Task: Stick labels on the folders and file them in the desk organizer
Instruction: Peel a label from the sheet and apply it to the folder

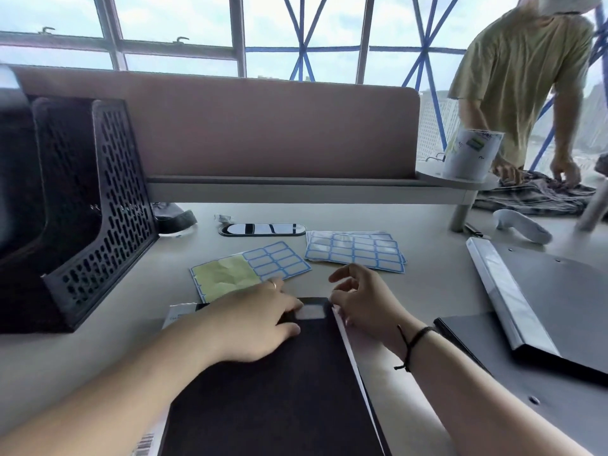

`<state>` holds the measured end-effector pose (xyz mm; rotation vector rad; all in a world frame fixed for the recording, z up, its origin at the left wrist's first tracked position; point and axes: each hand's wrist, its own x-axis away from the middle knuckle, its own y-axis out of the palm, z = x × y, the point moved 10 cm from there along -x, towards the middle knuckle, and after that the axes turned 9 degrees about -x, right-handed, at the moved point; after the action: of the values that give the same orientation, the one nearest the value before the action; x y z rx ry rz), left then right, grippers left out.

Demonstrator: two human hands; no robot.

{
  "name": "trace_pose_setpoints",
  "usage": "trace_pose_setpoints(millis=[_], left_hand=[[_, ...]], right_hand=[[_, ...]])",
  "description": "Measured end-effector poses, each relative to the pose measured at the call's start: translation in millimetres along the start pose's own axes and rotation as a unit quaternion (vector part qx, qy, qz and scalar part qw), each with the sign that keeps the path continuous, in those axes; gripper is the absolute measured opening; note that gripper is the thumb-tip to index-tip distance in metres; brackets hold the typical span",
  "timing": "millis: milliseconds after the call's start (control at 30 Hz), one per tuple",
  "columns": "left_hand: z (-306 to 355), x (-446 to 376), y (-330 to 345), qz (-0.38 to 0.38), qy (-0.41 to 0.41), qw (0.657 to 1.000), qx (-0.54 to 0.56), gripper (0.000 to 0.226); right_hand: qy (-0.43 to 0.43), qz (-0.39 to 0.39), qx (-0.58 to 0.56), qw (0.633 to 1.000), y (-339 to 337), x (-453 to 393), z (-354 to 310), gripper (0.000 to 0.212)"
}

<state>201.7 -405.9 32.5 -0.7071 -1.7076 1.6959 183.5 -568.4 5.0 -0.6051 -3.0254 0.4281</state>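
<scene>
Label [309,313] sits on black folder [273,390] top edge, under left hand [260,320] flat fingertips pressing; right hand [362,301] loosely curled beside, holding nothing.

The black flat folder [273,399] is cut by the bottom edge. The left hand [260,324] hides part of the pale rectangular label [311,312], which is blurred. The black perforated desk organizer [98,205] is cut at the left.
</scene>
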Motion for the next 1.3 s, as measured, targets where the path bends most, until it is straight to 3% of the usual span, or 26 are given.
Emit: trace_pose_setpoints(millis=[133, 233, 333, 633, 767, 900, 1033, 1133, 1300], left_hand=[[14.5, 20.4, 13.9, -0.018, 0.007, 0.989, -0.149, 0.077], [20.7, 32.5, 20.0, 0.002, 0.006, 0.993, -0.122, 0.091], [16.7, 32.6, 18.6, 0.028, -0.002, 0.996, -0.086, 0.088], [11.0, 31.5, 23.9, 0.018, -0.015, 0.997, -0.072, 0.110], [10.0, 32.9, 25.1, 0.014, -0.017, 0.998, -0.066, 0.097], [10.9, 29.7, 26.2, 0.009, -0.011, 0.997, -0.082, 0.099], [12.3, 28.6, 23.2, 0.016, -0.015, 0.996, -0.086, 0.096], [13.4, 30.6, 20.0, 0.032, -0.017, 0.995, -0.093, 0.100], [15.0, 34.3, 14.9, 0.054, -0.020, 0.993, -0.099, 0.111]], right_hand=[[-0.087, -0.007, 0.194, 0.977, 14.8, 22.0, -20.4, 0.019], [-0.122, -0.089, 0.311, 0.938, 38.1, 53.6, -23.4, 0.043], [-0.084, -0.123, 0.373, 0.916, 46.4, 68.2, -9.8, 0.056], [-0.026, -0.109, 0.434, 0.894, 34.5, 66.9, 5.6, 0.077], [-0.009, -0.089, 0.440, 0.893, 21.1, 66.3, 10.8, 0.081], [-0.046, -0.113, 0.417, 0.901, 34.3, 72.9, 2.1, 0.075], [-0.048, -0.127, 0.418, 0.898, 41.0, 71.6, 1.5, 0.088], [-0.037, -0.127, 0.420, 0.898, 39.0, 69.0, 5.1, 0.080], [-0.019, -0.110, 0.429, 0.896, 27.4, 66.7, 7.9, 0.088]])
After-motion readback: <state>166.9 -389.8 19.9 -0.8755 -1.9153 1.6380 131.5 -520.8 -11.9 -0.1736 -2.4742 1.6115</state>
